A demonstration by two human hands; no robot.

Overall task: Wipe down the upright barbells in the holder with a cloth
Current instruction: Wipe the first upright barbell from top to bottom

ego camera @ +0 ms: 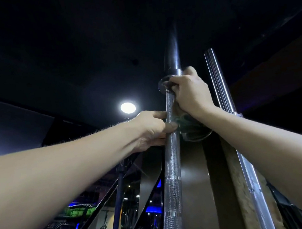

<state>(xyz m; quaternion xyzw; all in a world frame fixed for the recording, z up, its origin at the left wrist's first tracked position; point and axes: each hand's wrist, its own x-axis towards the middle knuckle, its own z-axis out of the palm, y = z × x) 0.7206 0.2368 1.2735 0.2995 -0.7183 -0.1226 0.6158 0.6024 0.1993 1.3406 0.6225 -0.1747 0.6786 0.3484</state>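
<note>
Both hands were up on the nearer upright barbell; its holder lay out of view.
The left hand curled its fingers around the knurled shaft. The right hand clutched a dark cloth just under the collar. A second barbell stood beside it.

2 bare forearms, no sleeves in view; fine hairs edge the left forearm.

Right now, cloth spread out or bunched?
Bunched: the cloth sits wadded under the right hand against the knurled barbell.
</note>
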